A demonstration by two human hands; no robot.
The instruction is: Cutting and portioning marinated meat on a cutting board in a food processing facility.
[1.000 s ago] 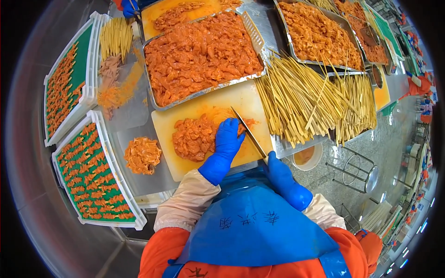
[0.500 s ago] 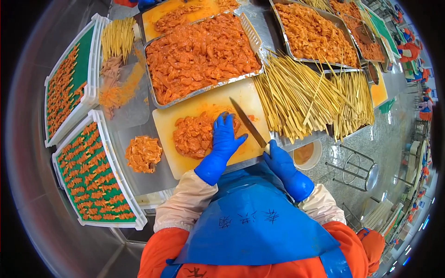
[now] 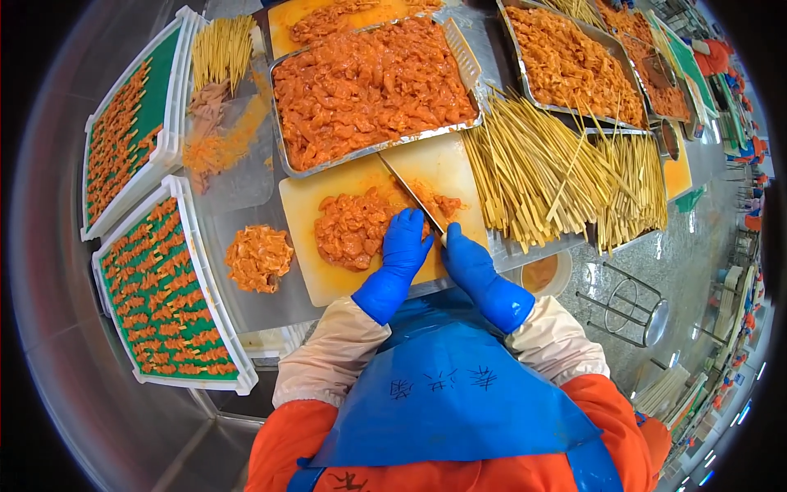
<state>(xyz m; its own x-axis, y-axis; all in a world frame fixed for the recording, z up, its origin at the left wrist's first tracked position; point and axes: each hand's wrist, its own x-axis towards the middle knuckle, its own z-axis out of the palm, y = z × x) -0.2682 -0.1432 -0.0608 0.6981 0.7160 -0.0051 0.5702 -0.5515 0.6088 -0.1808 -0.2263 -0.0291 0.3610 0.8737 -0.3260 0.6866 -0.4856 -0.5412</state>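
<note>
In a blue glove, my right hand (image 3: pixel 470 261) is closed round the handle of a long kitchen knife (image 3: pixel 403 184). The blade slants up and left over a pale cutting board (image 3: pixel 307 238), with its tip near the metal tray above. My left hand (image 3: pixel 404 248), gloved too, rests with fingers stretched out at the right side of a heap of marinated raw meat (image 3: pixel 351 232). Its fingertips lie close beside the blade and partly cover the meat there. A few small meat pieces (image 3: pixel 446 205) lie on the blade's other side.
Above the board stands a metal tray (image 3: pixel 344 156) full of red meat. Bamboo skewers (image 3: pixel 541 176) are piled to the right. A separate meat clump (image 3: pixel 259 257) sits left of the board, near white trays (image 3: pixel 229 332) of skewered meat. A stool (image 3: pixel 656 321) stands on the floor.
My right hand has brought the knife left, from the board's right side to beside my left hand. My left hand has shifted slightly down and right, its fingers closer together.
</note>
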